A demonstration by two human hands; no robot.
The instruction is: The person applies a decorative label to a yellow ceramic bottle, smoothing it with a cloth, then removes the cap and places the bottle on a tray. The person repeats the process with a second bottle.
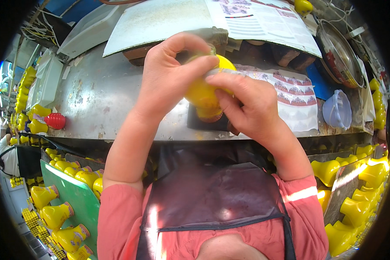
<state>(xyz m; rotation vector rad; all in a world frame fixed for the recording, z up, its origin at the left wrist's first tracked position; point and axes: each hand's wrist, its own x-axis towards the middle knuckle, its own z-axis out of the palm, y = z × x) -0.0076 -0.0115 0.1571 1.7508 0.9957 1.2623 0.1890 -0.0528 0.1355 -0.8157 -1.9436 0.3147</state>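
Observation:
Both hands are raised over the metal bench around a glossy yellow vase (pixel 203 94), which is partly blurred and partly hidden behind the fingers. My left hand (pixel 171 65) curls round its upper part, with the thumb pointing toward the other hand. From the right, my right hand (pixel 253 95) closes on the vase with bent fingers and thumb. A thin pale strip (pixel 230 70) shows along the right index finger; what it is cannot be made out. Below the vase lies a dark pad (pixel 195 118). Right of my hands is a sheet of printed decals (pixel 294 95).
A white board (pixel 160 26) and a printed sheet (pixel 264 21) rest raised at the back. A pale blue bucket (pixel 336 110) and a round metal pan (pixel 333 52) stand right. A red ribbed object (pixel 55 121) sits left. Yellow vases crowd a green board (pixel 69 186) and a right-hand shelf.

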